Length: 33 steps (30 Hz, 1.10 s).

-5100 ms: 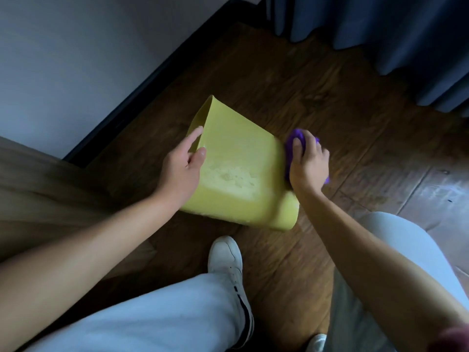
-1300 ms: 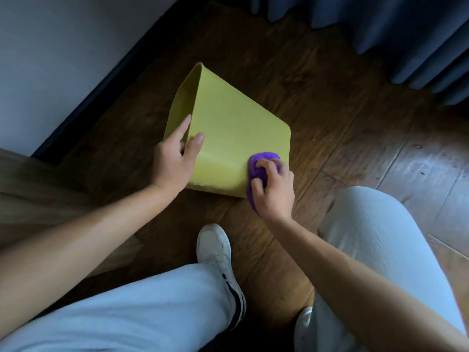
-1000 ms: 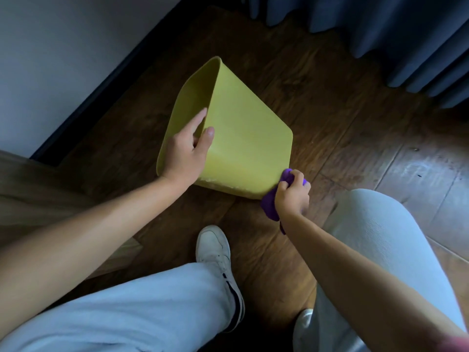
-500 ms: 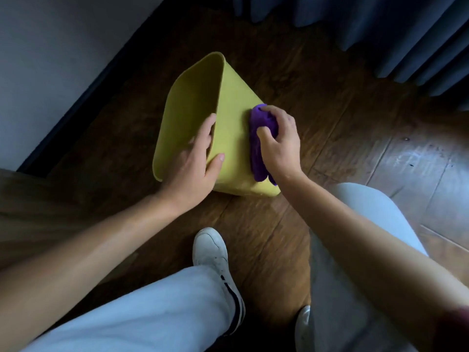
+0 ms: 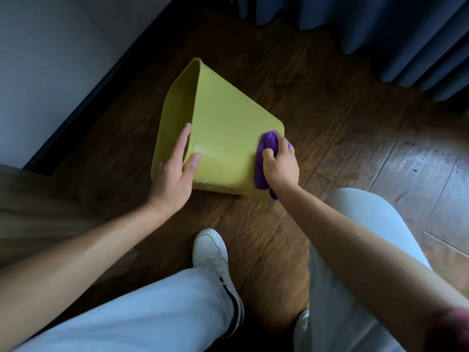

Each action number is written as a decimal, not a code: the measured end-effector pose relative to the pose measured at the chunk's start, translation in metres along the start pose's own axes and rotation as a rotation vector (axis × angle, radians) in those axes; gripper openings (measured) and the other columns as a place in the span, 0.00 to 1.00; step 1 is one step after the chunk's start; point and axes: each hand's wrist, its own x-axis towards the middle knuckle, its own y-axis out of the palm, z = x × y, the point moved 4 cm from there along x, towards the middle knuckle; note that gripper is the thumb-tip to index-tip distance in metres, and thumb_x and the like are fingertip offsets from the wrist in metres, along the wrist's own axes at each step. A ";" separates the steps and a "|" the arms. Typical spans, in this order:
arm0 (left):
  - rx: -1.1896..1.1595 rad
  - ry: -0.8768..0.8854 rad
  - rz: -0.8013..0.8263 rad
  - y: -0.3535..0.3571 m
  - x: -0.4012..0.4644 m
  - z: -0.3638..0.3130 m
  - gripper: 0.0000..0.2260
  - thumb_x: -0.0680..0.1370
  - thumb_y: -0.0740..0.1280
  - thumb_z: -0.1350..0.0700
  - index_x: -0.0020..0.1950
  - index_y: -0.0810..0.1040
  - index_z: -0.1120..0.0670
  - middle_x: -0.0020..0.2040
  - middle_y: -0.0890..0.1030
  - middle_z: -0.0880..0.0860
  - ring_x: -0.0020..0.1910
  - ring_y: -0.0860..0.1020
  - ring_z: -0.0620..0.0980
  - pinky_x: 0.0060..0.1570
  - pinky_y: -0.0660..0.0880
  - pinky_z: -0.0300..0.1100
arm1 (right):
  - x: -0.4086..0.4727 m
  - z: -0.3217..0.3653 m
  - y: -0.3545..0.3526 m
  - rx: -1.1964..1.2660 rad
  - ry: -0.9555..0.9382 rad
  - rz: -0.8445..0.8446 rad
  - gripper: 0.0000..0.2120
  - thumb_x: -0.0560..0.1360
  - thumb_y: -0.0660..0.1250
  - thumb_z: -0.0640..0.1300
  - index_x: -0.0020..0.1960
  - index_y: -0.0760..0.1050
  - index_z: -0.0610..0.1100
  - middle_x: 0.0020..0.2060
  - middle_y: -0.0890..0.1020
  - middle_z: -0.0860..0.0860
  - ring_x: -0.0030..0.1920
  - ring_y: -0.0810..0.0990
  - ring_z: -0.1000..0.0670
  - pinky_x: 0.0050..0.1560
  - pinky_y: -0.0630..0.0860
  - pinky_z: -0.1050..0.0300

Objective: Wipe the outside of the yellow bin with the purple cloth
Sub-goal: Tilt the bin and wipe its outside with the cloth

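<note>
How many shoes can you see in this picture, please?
2: one white shoe on the floor at bottom centre, near the bin; another shoe, mostly hidden, shows a white edge at the bottom beside the right leg.

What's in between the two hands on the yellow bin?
Only the bare yellow bin wall, in the head view. The left hand grips its rim; the right hand presses the purple cloth on it.

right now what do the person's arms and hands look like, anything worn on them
Both forearms are bare, and neither the left hand nor the right hand shows a glove, ring or watch. A dark red sleeve edge shows high on the right arm.
</note>
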 end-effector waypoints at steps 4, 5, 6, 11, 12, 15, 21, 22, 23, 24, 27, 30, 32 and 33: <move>0.003 -0.010 0.022 -0.007 0.011 0.000 0.24 0.87 0.58 0.55 0.83 0.59 0.55 0.65 0.78 0.69 0.41 0.78 0.55 0.41 0.74 0.48 | 0.011 -0.025 -0.003 -0.069 0.099 0.029 0.26 0.79 0.57 0.48 0.78 0.65 0.58 0.73 0.73 0.46 0.64 0.78 0.38 0.57 0.73 0.49; 0.004 -0.010 0.015 -0.010 0.014 0.000 0.23 0.87 0.58 0.54 0.83 0.59 0.54 0.67 0.77 0.69 0.44 0.81 0.50 0.46 0.76 0.48 | 0.015 -0.034 -0.004 -0.066 0.149 0.060 0.27 0.79 0.57 0.46 0.77 0.66 0.58 0.71 0.75 0.45 0.62 0.78 0.38 0.55 0.74 0.51; 0.006 -0.020 -0.004 -0.014 0.017 0.000 0.24 0.87 0.58 0.52 0.83 0.59 0.53 0.72 0.76 0.61 0.53 0.82 0.47 0.55 0.77 0.47 | 0.018 -0.041 -0.007 -0.047 0.216 0.094 0.27 0.79 0.57 0.44 0.77 0.67 0.57 0.69 0.76 0.44 0.60 0.79 0.38 0.52 0.74 0.54; -0.091 -0.169 -0.095 -0.029 0.035 0.008 0.23 0.87 0.58 0.50 0.82 0.61 0.50 0.70 0.72 0.36 0.58 0.69 0.20 0.55 0.65 0.17 | 0.017 -0.045 -0.028 0.165 0.418 0.018 0.19 0.81 0.61 0.44 0.70 0.77 0.53 0.65 0.81 0.46 0.55 0.78 0.45 0.55 0.73 0.57; -0.105 -0.199 -0.110 -0.031 0.039 0.009 0.23 0.87 0.58 0.50 0.82 0.61 0.50 0.75 0.70 0.43 0.64 0.68 0.25 0.58 0.64 0.18 | 0.018 -0.036 -0.036 0.168 0.363 -0.057 0.19 0.81 0.62 0.45 0.71 0.76 0.53 0.65 0.81 0.46 0.56 0.79 0.44 0.56 0.74 0.56; -0.142 -0.257 -0.150 -0.038 0.049 0.003 0.24 0.87 0.58 0.48 0.82 0.62 0.49 0.79 0.68 0.50 0.74 0.67 0.41 0.66 0.66 0.29 | 0.018 -0.001 -0.058 0.217 0.103 -0.168 0.20 0.79 0.62 0.49 0.70 0.75 0.57 0.63 0.81 0.49 0.61 0.80 0.45 0.62 0.78 0.49; -0.213 -0.343 -0.327 -0.046 0.063 -0.013 0.13 0.83 0.64 0.52 0.68 0.73 0.47 0.57 0.81 0.46 0.44 0.79 0.28 0.34 0.72 0.23 | 0.003 0.030 -0.067 0.478 0.062 -0.040 0.17 0.77 0.61 0.58 0.62 0.80 0.59 0.54 0.82 0.58 0.55 0.81 0.52 0.52 0.80 0.54; -0.236 -0.344 -0.330 -0.046 0.063 -0.015 0.12 0.82 0.64 0.53 0.65 0.73 0.46 0.55 0.82 0.47 0.41 0.80 0.29 0.32 0.72 0.24 | 0.003 0.027 -0.066 0.519 0.112 -0.025 0.18 0.77 0.60 0.58 0.62 0.80 0.58 0.55 0.83 0.56 0.57 0.81 0.50 0.56 0.81 0.51; -0.253 -0.333 -0.306 -0.046 0.063 -0.016 0.13 0.81 0.64 0.54 0.65 0.73 0.46 0.55 0.83 0.48 0.41 0.81 0.31 0.33 0.73 0.26 | 0.003 0.024 -0.065 0.545 0.157 -0.018 0.18 0.77 0.60 0.58 0.63 0.80 0.57 0.57 0.83 0.54 0.58 0.81 0.48 0.59 0.81 0.49; -0.257 -0.310 -0.256 -0.047 0.063 -0.017 0.15 0.80 0.64 0.55 0.66 0.73 0.46 0.56 0.84 0.48 0.44 0.82 0.33 0.36 0.76 0.28 | 0.003 0.021 -0.065 0.566 0.195 -0.021 0.19 0.77 0.60 0.58 0.63 0.79 0.56 0.58 0.82 0.52 0.59 0.81 0.47 0.62 0.81 0.46; -0.226 -0.204 -0.038 -0.052 0.065 -0.015 0.22 0.79 0.64 0.53 0.73 0.72 0.39 0.68 0.80 0.44 0.62 0.80 0.38 0.58 0.79 0.42 | 0.005 0.018 -0.071 0.621 0.275 -0.039 0.19 0.74 0.61 0.59 0.62 0.79 0.55 0.59 0.82 0.49 0.60 0.81 0.44 0.64 0.80 0.41; -0.089 -0.051 0.151 -0.056 0.060 -0.010 0.27 0.81 0.64 0.47 0.77 0.62 0.30 0.69 0.73 0.30 0.64 0.73 0.28 0.60 0.73 0.29 | 0.005 0.019 -0.073 0.656 0.316 -0.026 0.22 0.72 0.62 0.61 0.62 0.79 0.55 0.58 0.83 0.49 0.59 0.82 0.44 0.59 0.81 0.44; 0.062 0.063 0.188 -0.052 0.049 -0.005 0.26 0.85 0.60 0.45 0.79 0.55 0.30 0.58 0.76 0.33 0.48 0.79 0.33 0.47 0.75 0.26 | 0.003 0.020 -0.071 0.661 0.324 -0.015 0.23 0.72 0.61 0.61 0.62 0.80 0.55 0.58 0.83 0.49 0.58 0.82 0.44 0.57 0.82 0.46; 0.124 0.106 0.180 -0.049 0.044 -0.002 0.25 0.85 0.58 0.44 0.81 0.53 0.31 0.52 0.76 0.41 0.36 0.78 0.40 0.38 0.78 0.33 | 0.001 0.021 -0.070 0.660 0.325 -0.012 0.23 0.73 0.61 0.61 0.63 0.79 0.55 0.58 0.83 0.49 0.58 0.82 0.44 0.57 0.82 0.46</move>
